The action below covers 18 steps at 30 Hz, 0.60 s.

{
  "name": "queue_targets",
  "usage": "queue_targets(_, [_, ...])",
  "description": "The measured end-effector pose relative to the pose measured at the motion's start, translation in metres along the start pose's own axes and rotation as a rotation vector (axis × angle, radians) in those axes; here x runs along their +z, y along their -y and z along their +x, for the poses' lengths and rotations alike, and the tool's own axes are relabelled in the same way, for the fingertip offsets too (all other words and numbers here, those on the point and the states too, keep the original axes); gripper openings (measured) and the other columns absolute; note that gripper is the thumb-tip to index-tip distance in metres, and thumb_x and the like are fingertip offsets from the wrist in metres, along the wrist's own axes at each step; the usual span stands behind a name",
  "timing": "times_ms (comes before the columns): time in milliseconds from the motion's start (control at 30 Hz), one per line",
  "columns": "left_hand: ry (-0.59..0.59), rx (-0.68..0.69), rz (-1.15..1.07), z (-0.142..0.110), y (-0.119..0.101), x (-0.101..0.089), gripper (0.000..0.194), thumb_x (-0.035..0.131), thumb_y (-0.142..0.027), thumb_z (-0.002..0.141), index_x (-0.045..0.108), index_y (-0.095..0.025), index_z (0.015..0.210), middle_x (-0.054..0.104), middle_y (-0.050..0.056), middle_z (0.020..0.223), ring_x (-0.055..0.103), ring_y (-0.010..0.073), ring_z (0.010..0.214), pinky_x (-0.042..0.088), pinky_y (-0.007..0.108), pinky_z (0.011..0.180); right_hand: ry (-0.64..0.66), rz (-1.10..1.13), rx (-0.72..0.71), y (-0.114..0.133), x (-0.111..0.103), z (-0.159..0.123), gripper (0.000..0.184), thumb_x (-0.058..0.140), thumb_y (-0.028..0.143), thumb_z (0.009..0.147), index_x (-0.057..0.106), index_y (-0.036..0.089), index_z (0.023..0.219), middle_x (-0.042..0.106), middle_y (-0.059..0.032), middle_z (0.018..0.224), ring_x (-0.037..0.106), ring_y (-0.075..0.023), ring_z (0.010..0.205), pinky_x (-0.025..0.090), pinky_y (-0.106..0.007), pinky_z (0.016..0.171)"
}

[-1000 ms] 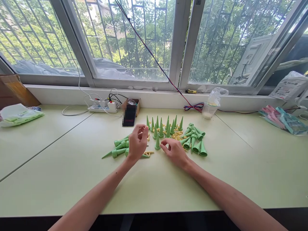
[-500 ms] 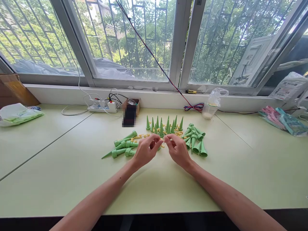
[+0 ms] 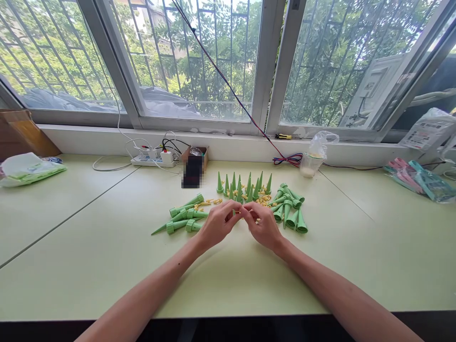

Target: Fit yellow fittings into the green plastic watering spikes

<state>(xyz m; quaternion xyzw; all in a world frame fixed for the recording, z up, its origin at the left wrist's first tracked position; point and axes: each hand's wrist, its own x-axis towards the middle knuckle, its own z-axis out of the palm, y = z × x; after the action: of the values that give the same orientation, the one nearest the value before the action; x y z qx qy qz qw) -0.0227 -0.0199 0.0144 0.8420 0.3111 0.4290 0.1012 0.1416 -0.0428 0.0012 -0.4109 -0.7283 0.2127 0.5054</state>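
My left hand point(image 3: 220, 222) and my right hand point(image 3: 262, 224) meet at the fingertips just above the table, each closed in a pinch. What they hold between them is too small and too hidden to name. Right behind the fingers, several green plastic cone spikes point(image 3: 249, 185) stand upright with small yellow pieces point(image 3: 263, 200) scattered among them. Left of my left hand lie green spikes with ribbed caps point(image 3: 178, 223), beside a few yellow pieces point(image 3: 213, 201). To the right of my right hand is a pile of green hollow spikes point(image 3: 288, 209).
A black pixelated object point(image 3: 192, 172) leans by a small cardboard box point(image 3: 204, 154). Along the back are a power strip point(image 3: 153, 160), coiled wires point(image 3: 290, 159) and a plastic cup with a bag point(image 3: 310, 165). Packaged goods point(image 3: 422, 178) lie right, a white-green pack point(image 3: 30, 168) left.
My fingertips have come together from a small gap, the right hand shifting slightly left. The green spikes stay in place.
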Motion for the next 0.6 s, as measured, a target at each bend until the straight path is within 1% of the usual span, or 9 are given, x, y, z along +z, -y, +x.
queue_targets(100, [-0.002,0.009,0.002,-0.001,0.002,0.001,0.007,0.056,-0.023,0.089,0.06,-0.018,0.087,0.058,-0.003,0.07,0.047,0.007,0.052,0.041,0.019,0.055,0.009,0.008,0.006,0.0,0.001,-0.001,0.028,0.047,0.039,0.095,0.063,0.017,0.092,0.065,-0.0034,0.073,0.056,-0.012,0.054,0.042,-0.023,0.051])
queue_targets(233, [0.0,-0.007,-0.008,-0.002,0.004,0.002,0.006,0.057,-0.023,0.089,0.059,-0.018,0.089,0.058,-0.003,0.072,0.047,0.0063,0.051,0.041,0.018,0.054,0.008,0.014,0.001,0.0,0.001,-0.001,0.024,0.049,0.036,0.094,0.062,0.017,0.09,0.065,-0.0031,0.072,0.056,-0.012,0.054,0.043,-0.023,0.05])
queue_targets(300, [0.003,-0.016,-0.012,-0.001,0.003,0.001,0.007,0.058,-0.026,0.089,0.059,-0.019,0.09,0.059,-0.003,0.075,0.046,0.0056,0.05,0.042,0.018,0.053,-0.021,0.009,0.006,-0.001,0.001,0.0,0.023,0.048,0.035,0.094,0.061,0.017,0.088,0.064,-0.003,0.071,0.057,-0.0125,0.055,0.044,-0.023,0.051])
queue_targets(367, [-0.013,-0.032,-0.024,0.0,0.002,0.0,0.011,0.06,-0.028,0.087,0.058,-0.019,0.093,0.059,-0.003,0.076,0.045,0.0048,0.048,0.042,0.018,0.053,-0.086,-0.001,0.019,-0.001,-0.002,0.001,0.021,0.049,0.035,0.094,0.06,0.018,0.087,0.064,-0.0027,0.071,0.057,-0.0126,0.055,0.044,-0.023,0.052])
queue_targets(433, [-0.062,-0.063,-0.047,0.001,0.002,-0.002,0.015,0.061,-0.03,0.087,0.058,-0.02,0.098,0.059,-0.003,0.076,0.044,0.0044,0.046,0.042,0.018,0.052,-0.171,-0.009,0.042,-0.003,-0.005,0.003,0.02,0.049,0.035,0.094,0.058,0.018,0.088,0.063,-0.0021,0.071,0.056,-0.012,0.053,0.044,-0.023,0.051])
queue_targets(467, [-0.099,-0.084,-0.058,0.002,0.002,-0.003,0.015,0.06,-0.031,0.088,0.057,-0.019,0.097,0.059,-0.003,0.075,0.043,0.0043,0.046,0.041,0.019,0.051,-0.212,-0.013,0.06,-0.004,-0.007,0.003,0.019,0.049,0.035,0.094,0.057,0.019,0.088,0.062,-0.0018,0.072,0.055,-0.0114,0.051,0.043,-0.023,0.049])
queue_targets(533, [-0.181,-0.144,-0.074,0.003,0.003,-0.005,0.014,0.059,-0.032,0.088,0.057,-0.018,0.087,0.058,-0.003,0.071,0.043,0.0047,0.045,0.04,0.019,0.05,-0.279,-0.031,0.096,-0.006,-0.01,0.005,0.019,0.049,0.036,0.093,0.056,0.019,0.089,0.062,-0.0015,0.073,0.052,-0.0104,0.048,0.04,-0.023,0.046])
queue_targets(600, [-0.245,-0.216,-0.082,0.004,0.005,-0.006,0.022,0.059,-0.035,0.087,0.053,-0.018,0.075,0.054,-0.004,0.063,0.043,0.0057,0.045,0.037,0.019,0.048,-0.31,-0.057,0.122,-0.008,-0.011,0.006,0.019,0.049,0.037,0.093,0.055,0.019,0.089,0.061,-0.0013,0.074,0.049,-0.0098,0.046,0.038,-0.022,0.045])
